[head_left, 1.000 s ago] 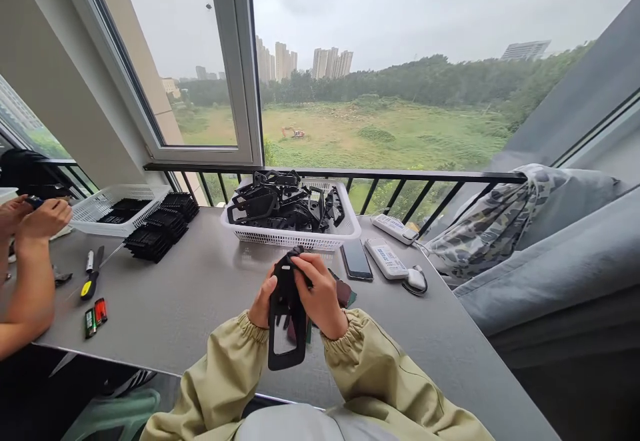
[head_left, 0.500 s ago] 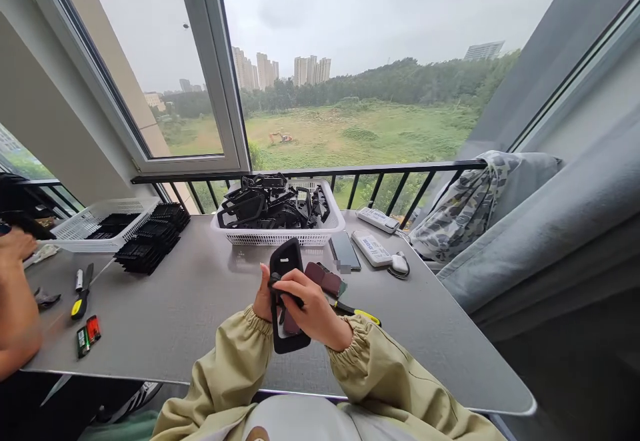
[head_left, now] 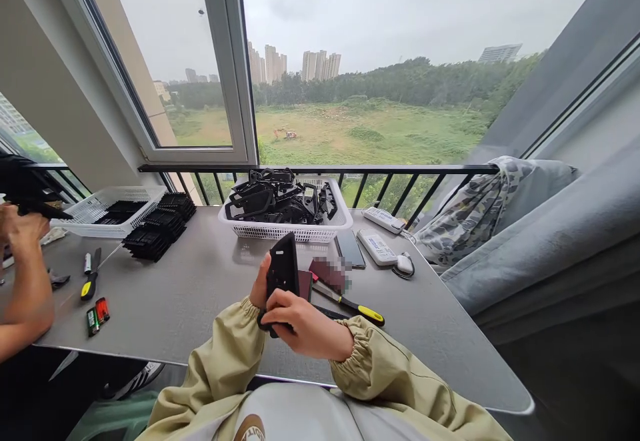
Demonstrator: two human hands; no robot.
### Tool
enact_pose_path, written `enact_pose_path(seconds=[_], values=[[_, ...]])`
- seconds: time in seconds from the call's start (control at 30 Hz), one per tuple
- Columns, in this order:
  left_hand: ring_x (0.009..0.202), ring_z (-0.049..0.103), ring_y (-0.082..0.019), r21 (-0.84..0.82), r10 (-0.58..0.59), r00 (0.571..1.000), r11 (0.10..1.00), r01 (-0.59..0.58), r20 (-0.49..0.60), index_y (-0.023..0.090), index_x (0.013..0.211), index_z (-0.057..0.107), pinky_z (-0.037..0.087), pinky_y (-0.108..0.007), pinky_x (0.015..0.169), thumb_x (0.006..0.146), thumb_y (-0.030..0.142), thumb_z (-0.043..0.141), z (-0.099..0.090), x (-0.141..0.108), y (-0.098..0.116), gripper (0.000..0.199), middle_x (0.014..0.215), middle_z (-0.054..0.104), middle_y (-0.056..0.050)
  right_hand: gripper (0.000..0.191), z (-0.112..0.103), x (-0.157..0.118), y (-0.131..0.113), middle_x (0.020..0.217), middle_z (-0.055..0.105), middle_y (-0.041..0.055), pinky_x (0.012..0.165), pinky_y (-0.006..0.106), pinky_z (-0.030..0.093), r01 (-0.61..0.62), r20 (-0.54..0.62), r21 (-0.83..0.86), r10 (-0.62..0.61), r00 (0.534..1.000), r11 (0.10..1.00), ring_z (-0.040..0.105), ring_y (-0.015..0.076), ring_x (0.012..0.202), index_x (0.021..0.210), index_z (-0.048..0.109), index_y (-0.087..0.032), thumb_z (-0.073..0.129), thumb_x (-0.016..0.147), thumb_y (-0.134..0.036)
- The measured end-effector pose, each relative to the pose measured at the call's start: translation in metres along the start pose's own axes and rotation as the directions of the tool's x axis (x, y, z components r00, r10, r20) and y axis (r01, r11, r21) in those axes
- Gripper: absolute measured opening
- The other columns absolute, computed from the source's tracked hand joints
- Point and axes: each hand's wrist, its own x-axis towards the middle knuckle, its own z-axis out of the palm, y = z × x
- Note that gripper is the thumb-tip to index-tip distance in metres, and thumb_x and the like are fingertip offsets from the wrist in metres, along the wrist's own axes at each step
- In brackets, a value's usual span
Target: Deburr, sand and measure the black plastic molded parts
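A black plastic frame part (head_left: pixel 283 262) is held upright above the table, tilted slightly. My left hand (head_left: pixel 259 285) closes on its left edge, thumb pointing up. The fingers of my right hand (head_left: pixel 306 326) are curled at its lower end, covering that portion; any small piece under them is hidden. Just behind my right hand lie dark red flat pieces (head_left: pixel 324 273), partly blurred. A tool with a yellow and black handle (head_left: pixel 367 313) lies beside them, its blade pointing toward the red pieces.
A white basket (head_left: pixel 295 231) heaped with black parts stands at the window. Stacked black parts (head_left: pixel 157 227) sit by another basket (head_left: pixel 100 227) at left. A phone (head_left: pixel 351 251), white devices (head_left: pixel 377 247), lighters (head_left: pixel 97 314) and a scraper (head_left: pixel 90 281) rest on the table. A co-worker's arm (head_left: pixel 27 281) is at left.
The black part has been turned, so its open lower half no longer faces me. My right hand has slid from its middle down to its lower end. The co-worker now holds a dark tool.
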Motion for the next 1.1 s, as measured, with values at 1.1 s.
enact_pose_path(seconds=[1.1], values=[[0.045,0.056,-0.013,-0.078,-0.007,0.996,0.997,0.0,-0.094,0.015,0.082,0.064,0.044,-0.024,0.045,0.07,0.064,0.063,-0.003,0.005,0.0,0.051,0.058,0.063,-0.001,0.034,0.006,-0.018,0.005,0.093,0.059,0.0064,0.074,0.027,0.052,-0.16,-0.024,0.108,0.163,0.986,0.981,0.06,0.0154,0.084,0.094,0.067,-0.019,0.048,0.075,0.002]])
